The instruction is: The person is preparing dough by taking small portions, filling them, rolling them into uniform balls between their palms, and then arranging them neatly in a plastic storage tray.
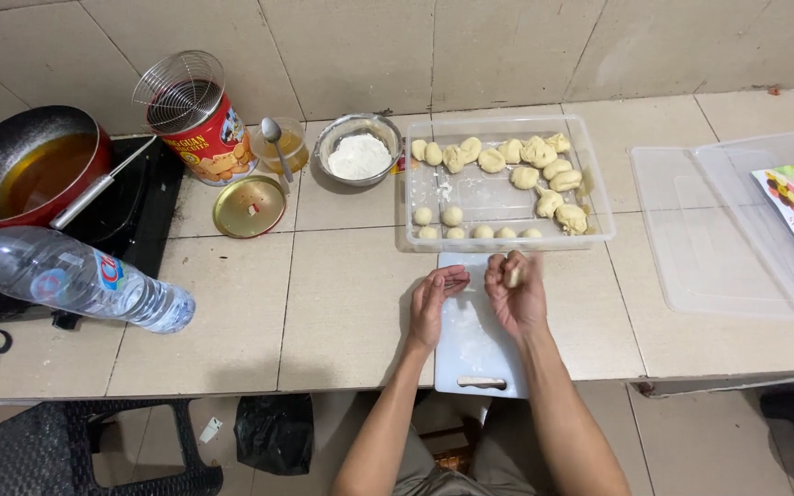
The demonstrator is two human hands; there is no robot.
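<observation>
Two bare hands hover over a white cutting board (476, 344) on the tiled counter (342, 303). Fingers of the right hand (516, 292) curl around a small piece of dough (513, 274), while the left hand (433, 298) is open, palm up, holding nothing. Just beyond the board sits a clear plastic tray (599, 197) of dough balls and shaped pieces. A bowl of flour (357, 147), a red tin (206, 129), its gold lid (248, 206), a water bottle (71, 276) and a pan of oil (29, 165) stand further left.
</observation>
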